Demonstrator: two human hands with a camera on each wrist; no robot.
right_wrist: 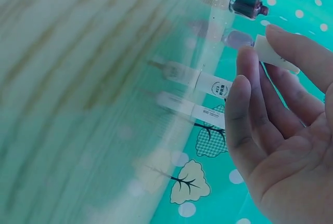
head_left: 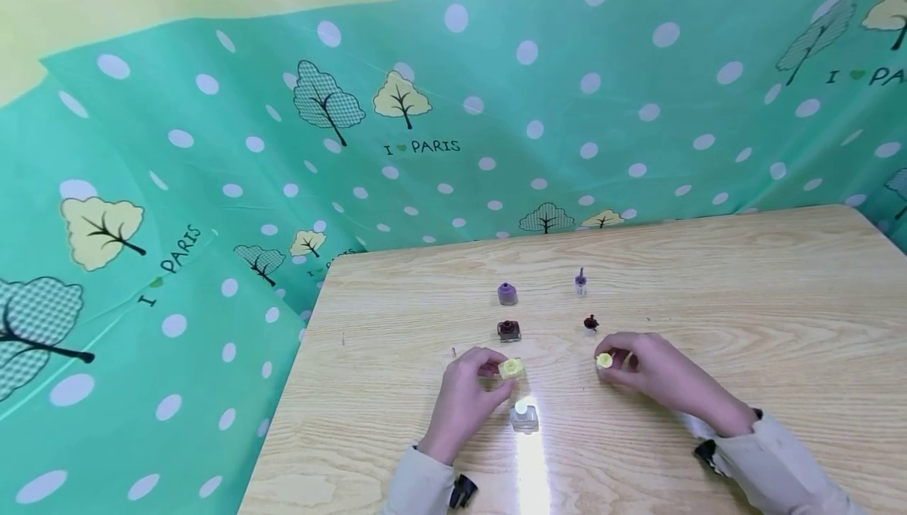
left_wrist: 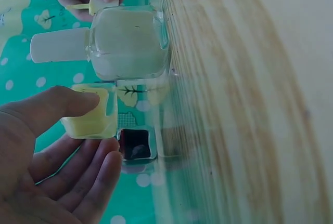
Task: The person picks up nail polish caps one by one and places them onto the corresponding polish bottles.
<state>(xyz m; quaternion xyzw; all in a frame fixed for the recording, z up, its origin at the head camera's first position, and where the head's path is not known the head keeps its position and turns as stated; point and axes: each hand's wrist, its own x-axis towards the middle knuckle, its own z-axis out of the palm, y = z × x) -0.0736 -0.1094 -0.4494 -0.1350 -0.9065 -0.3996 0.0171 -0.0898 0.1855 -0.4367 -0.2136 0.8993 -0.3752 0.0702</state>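
Observation:
My left hand (head_left: pixel 469 390) pinches a small open nail polish bottle of pale yellow (head_left: pixel 512 368) between thumb and fingers; the left wrist view shows the yellow bottle (left_wrist: pixel 91 110) low by the tabletop. To the right, my right hand (head_left: pixel 655 369) grips a white brush cap (right_wrist: pixel 273 55) by its sides, its yellow-coated brush (head_left: pixel 605 360) pointing up. Just in front of the left hand stands a clear nail polish bottle (head_left: pixel 524 418) with its white cap on. Beyond that hand are an uncapped dark red bottle (head_left: pixel 509 331) and an uncapped purple bottle (head_left: pixel 506 293).
Past my right hand, a brush cap with dark red polish (head_left: pixel 591 324) and one with purple polish (head_left: pixel 581 283) stand brush up on the wooden table (head_left: pixel 744 302). A green dotted cloth (head_left: pixel 453 90) hangs behind the table and along its left side.

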